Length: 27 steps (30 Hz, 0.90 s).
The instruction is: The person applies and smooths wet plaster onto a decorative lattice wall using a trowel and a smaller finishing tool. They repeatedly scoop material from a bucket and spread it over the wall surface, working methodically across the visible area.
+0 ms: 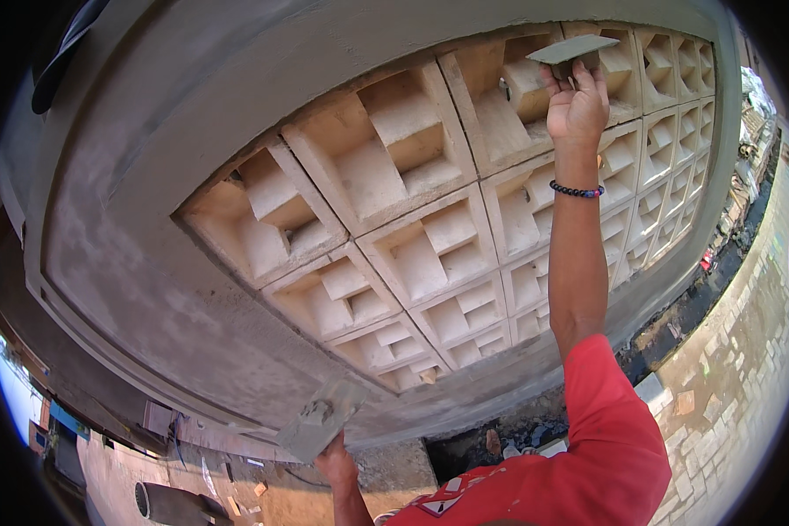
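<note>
Trowel point(579, 46) of flat grey plate is high in front of you, at the upper border of the pierced block panel point(377, 197), to the right of the panel's middle. Your right hand point(577, 110) is directly below it, with fingers bent around the handle under the plate; this is the nearer hand by far. The long axis of the plate goes roughly from left to right, along the same direction as that border, with its right end a little higher. Whether the plate touches the wall, I cannot tell.

Your left hand point(336, 463) is low and to the left, well apart from the trowel. It grips the lower edge of a grey board point(300, 441), which bears a lump of what seems to be mortar point(317, 410); its fingers are partly hidden, so their exact hold is not clear.

For moving, the plaster band point(149, 237) on the left looks broad and gives you good room, I judge. Just under the plate, the deep block openings have many sharp edges, where a plate corner could catch.
</note>
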Tool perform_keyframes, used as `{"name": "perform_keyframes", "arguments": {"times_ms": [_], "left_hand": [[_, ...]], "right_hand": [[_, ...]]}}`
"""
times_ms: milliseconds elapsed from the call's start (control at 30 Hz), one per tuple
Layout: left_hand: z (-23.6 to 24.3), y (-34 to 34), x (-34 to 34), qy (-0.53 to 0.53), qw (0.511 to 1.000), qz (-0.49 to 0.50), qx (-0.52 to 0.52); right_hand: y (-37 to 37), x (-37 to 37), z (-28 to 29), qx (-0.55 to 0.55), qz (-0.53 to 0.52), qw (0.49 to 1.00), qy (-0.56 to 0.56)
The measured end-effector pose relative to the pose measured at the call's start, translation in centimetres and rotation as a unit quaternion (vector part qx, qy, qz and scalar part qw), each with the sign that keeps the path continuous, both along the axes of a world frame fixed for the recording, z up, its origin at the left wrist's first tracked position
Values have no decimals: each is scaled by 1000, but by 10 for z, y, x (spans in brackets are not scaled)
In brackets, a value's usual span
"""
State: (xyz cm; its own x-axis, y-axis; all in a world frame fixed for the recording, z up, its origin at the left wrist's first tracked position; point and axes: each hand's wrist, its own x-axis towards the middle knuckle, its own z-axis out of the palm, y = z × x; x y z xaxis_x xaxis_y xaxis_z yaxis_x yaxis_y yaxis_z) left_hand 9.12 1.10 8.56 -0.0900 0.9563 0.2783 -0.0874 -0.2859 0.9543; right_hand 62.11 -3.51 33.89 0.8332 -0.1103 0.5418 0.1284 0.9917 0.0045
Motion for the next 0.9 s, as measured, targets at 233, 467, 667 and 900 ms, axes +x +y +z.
{"name": "perform_keyframes", "arguments": {"times_ms": [233,467,667,900], "left_hand": [[-8,0,5,-3,999,-20,26],[-7,-2,-12,-1,1000,1,11],[-15,-1,-43,-1,999,47,16],[-20,6,-66,-48,997,67,8]], "right_hand": [[26,-3,35,7,63,997,39],[75,-123,36,8,110,993,36],[136,-253,33,-2,199,979,33],[185,-399,28,-50,352,935,-2]]}}
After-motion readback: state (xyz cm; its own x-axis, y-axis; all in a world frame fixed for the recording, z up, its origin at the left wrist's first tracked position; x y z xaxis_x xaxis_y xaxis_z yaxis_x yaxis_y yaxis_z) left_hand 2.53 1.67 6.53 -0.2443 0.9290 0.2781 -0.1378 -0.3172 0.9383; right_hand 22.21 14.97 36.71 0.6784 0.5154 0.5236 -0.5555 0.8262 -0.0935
